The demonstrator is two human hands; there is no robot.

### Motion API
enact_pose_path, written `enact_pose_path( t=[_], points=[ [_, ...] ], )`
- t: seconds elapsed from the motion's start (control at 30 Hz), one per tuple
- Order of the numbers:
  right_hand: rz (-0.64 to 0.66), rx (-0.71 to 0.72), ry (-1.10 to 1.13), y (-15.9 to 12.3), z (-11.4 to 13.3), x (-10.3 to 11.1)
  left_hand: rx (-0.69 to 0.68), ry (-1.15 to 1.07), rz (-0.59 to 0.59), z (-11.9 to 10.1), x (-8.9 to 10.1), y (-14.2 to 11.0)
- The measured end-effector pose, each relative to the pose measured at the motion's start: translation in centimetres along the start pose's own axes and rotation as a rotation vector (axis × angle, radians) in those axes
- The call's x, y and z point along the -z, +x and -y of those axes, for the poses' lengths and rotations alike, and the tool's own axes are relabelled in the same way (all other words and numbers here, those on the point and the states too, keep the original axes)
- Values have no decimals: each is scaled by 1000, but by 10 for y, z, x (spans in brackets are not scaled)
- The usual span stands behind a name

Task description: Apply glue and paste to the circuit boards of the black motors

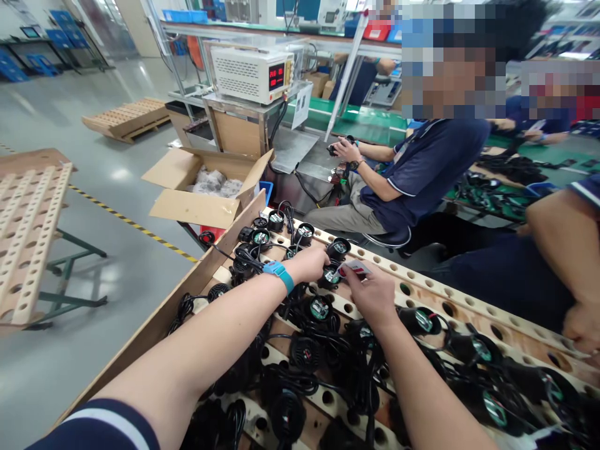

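My left hand (309,264), with a teal strap at the wrist, reaches over the wooden rack. Its fingers are curled together beside a round black housing (330,276) with a green circuit board inside; what they hold, if anything, is hidden. Just to the right, my right hand (372,292) pinches a small white card (357,269) with red marks, close above that same housing. Another open black housing (338,249) stands just behind my fingertips. Several more housings with coiled black cables lie around both forearms, among them one with a visible board (320,307).
The wooden rack (462,301) has rows of holes. Beyond its far left corner stands an open carton (194,206) of wrapped items. A white power supply (250,72) sits on a metal stand. A seated co-worker (435,162) handles a part; another person's arm (569,250) is at right.
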State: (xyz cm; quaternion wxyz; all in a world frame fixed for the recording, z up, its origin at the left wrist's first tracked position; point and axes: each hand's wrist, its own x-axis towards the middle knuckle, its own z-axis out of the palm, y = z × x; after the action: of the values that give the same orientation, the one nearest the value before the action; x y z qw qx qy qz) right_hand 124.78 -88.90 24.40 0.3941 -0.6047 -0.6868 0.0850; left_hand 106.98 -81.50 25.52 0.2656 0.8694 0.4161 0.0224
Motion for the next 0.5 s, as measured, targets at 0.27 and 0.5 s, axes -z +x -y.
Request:
enact_pose_path(
  t=[0.27, 0.5],
  points=[
    [-95, 47, -12, 5, -1, -8, 6, -3, -4, 3, -4, 3],
    [-87, 82, -55, 5, -5, -18, 8, -2, -13, 2, -3, 1]
  ],
)
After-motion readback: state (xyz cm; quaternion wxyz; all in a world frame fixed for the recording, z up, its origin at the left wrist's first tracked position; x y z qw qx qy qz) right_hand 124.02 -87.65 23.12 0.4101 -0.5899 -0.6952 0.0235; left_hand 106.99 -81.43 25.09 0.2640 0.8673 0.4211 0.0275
